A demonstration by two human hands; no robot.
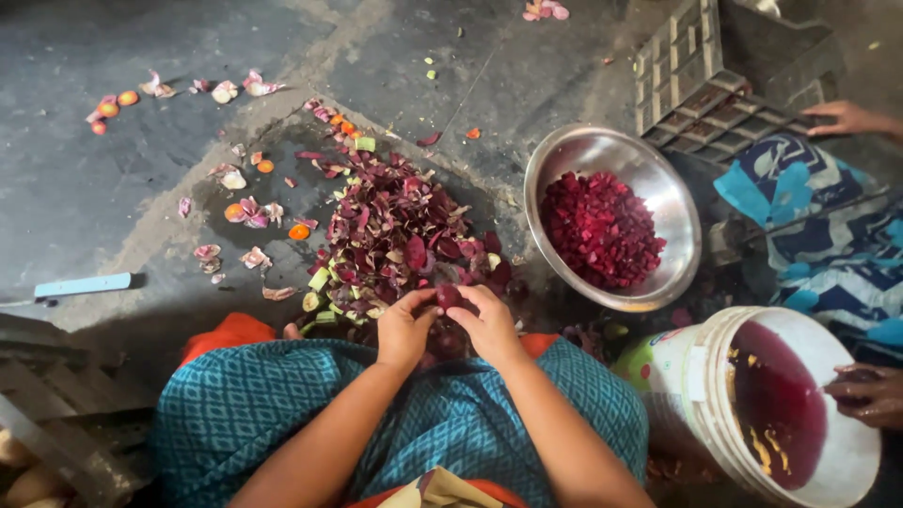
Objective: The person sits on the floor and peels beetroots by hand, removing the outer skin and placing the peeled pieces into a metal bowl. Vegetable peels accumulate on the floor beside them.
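Both hands met just above the lap: the left hand (406, 325) and the right hand (489, 320) together gripped one dark red beetroot piece (449, 295), fingers closed around it from either side. Directly beyond it, a peel heap (395, 230) lay on the grey floor (113, 188). To the right stood a steel bowl (576, 150) holding diced beetroot (602, 229). Nearer, a white bucket (696, 376) contained dark red liquid. Another person's hand (870, 395) rested at the bucket's rim.
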